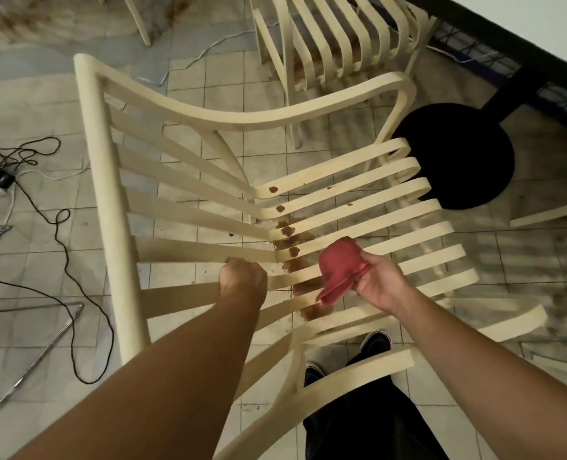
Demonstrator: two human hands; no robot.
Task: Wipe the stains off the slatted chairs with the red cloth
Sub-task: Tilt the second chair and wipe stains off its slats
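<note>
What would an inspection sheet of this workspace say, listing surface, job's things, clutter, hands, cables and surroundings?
Surface: tiled floor, with a brown spill under the near chair.
Job's things: near chair, with brown stains where the seat slats meet the back; red cloth, bunched; second chair behind, with brown marks on it.
Clutter: metal rods on the floor at left.
Hands: left hand grips a chair slat; right hand holds the red cloth over the seat.
Cables: black cable loops across the floor near a small box; white cable further off.
Surroundings: black round table base beside the seat front.
</note>
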